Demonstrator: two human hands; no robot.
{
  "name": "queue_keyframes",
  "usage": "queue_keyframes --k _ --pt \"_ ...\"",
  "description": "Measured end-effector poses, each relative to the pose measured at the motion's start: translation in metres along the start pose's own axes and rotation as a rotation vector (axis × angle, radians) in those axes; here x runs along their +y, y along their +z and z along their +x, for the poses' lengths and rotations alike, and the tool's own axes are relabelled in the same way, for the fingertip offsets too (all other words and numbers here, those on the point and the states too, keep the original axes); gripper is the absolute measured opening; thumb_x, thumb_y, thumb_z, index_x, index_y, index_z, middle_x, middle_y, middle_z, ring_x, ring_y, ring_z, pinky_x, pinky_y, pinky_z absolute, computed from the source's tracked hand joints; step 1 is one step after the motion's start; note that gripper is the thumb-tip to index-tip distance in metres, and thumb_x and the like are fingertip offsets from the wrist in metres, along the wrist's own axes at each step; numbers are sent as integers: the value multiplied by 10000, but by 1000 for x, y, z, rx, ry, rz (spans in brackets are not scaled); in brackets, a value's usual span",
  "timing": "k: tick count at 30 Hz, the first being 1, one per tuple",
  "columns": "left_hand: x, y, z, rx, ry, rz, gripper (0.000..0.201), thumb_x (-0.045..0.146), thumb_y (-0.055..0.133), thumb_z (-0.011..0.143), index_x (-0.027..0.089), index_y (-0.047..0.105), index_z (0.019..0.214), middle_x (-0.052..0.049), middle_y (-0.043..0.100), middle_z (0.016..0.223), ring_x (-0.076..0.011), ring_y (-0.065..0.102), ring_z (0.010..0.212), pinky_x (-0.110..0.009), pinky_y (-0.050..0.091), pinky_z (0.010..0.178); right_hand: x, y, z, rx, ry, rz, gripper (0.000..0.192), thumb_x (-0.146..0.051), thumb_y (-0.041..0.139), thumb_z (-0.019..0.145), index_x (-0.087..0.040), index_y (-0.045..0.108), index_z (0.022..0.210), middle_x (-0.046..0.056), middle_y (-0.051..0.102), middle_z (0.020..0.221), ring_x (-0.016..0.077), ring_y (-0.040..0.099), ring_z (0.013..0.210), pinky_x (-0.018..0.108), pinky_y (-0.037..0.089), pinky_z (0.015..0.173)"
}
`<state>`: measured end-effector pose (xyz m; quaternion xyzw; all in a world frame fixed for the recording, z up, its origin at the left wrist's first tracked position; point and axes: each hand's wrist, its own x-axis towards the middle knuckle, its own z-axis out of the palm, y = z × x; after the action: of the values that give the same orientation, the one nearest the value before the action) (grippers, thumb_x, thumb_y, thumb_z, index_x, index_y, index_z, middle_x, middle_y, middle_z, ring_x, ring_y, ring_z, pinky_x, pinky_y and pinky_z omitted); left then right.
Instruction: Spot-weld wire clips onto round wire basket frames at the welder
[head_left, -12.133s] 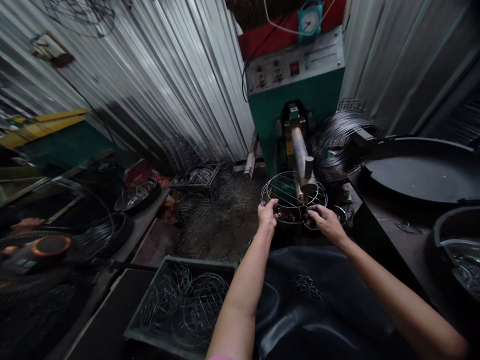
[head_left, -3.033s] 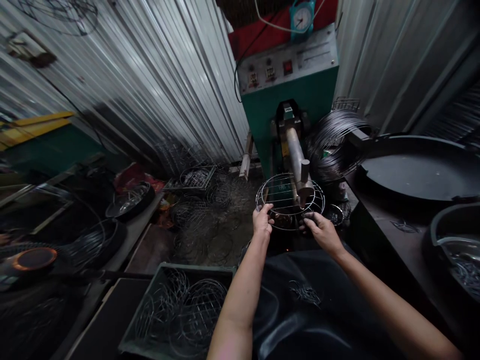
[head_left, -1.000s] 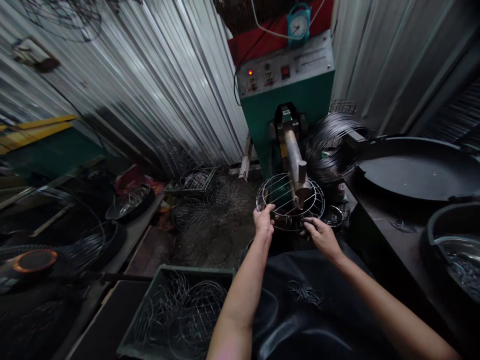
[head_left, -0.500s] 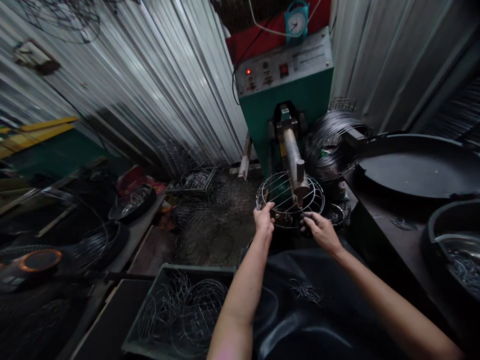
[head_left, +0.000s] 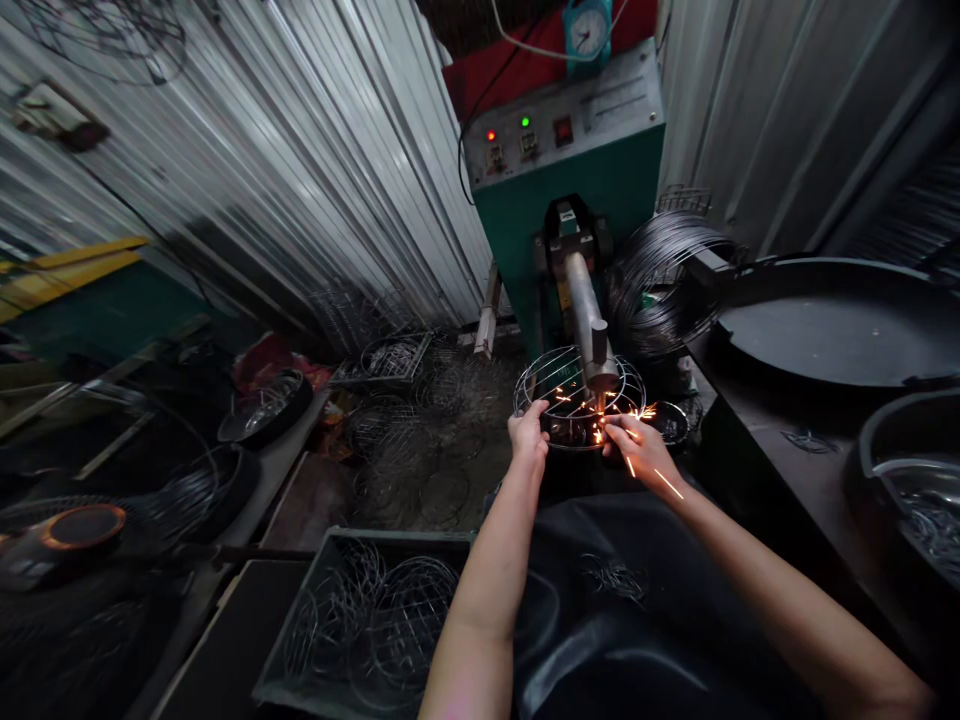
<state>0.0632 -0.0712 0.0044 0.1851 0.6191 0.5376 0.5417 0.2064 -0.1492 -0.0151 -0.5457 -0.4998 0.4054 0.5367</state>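
A round wire rack [head_left: 541, 372] with a barred grid sits around and under the metal arm [head_left: 586, 300] of a green spot welding machine [head_left: 570, 170]. My left hand [head_left: 529, 434] is closed on the rack's left rim. At the near rim, right beneath the electrode tip [head_left: 600, 402], my right hand [head_left: 637, 448] is pinched. What lies between its fingertips is too small to make out. Orange sparks [head_left: 642, 412] fly from the tip, some passing over my right hand. Small bent wire pieces [head_left: 613, 577] lie on the dark apron [head_left: 570, 640] over my lap.
A green crate [head_left: 300, 640] of wire rings stands at lower left. Wire racks [head_left: 405, 440] cover the floor beyond it. A wire coil [head_left: 667, 270] stands right of the machine. The right-hand bench [head_left: 780, 440] holds a large black pan [head_left: 825, 320] and a tub [head_left: 870, 460] with metal pieces.
Sparks have appeared at the electrode tip, and a green light has come on beside the red one. The rack and both hands stay almost in place; the view has shifted slightly.
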Motion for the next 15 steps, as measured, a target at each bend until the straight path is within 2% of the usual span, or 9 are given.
queue_keyframes --k 4,7,9,10,12,15 --pt "1 -6 1 -40 -26 39 302 273 752 580 145 507 701 60 408 545 -35 324 388 -173 202 340 0 -1 -9 18 -28 -42 337 -431 526 781 -158 616 956 36 652 677 185 613 598 319 505 601" --pt "3 -27 8 -139 -121 31 383 474 709 642 152 550 776 35 451 607 -57 418 454 -187 341 412 15 -16 -36 77 -57 -139 355 -395 543 787 -180 612 1061 53 679 831 203 637 718 330 509 678" --pt "0 -47 17 -193 -190 5 420 545 652 683 165 563 839 7 507 681 -90 507 547 -229 434 507 34 -32 -61 29 -31 -280 283 -351 549 796 -204 631 1024 52 683 891 210 640 763 323 502 692" --pt "-3 -58 21 -212 -220 -4 409 537 644 697 170 561 856 -2 527 712 -101 532 588 -250 458 551 45 -39 -74 -53 -1 -380 221 -311 558 792 -210 647 967 49 687 877 215 640 771 319 496 695" --pt "-12 -79 29 -248 -270 -14 347 467 660 710 172 552 858 -10 552 749 -108 551 630 -274 476 614 66 -49 -96 -296 70 -608 126 -215 584 760 -211 661 860 48 694 837 225 642 774 310 483 690" --pt "-31 -103 35 -267 -336 -26 244 346 683 714 168 540 799 1 555 738 -93 537 608 -281 473 649 86 -46 -115 -654 130 -954 123 -139 602 743 -186 665 838 74 694 855 241 646 801 297 465 679"
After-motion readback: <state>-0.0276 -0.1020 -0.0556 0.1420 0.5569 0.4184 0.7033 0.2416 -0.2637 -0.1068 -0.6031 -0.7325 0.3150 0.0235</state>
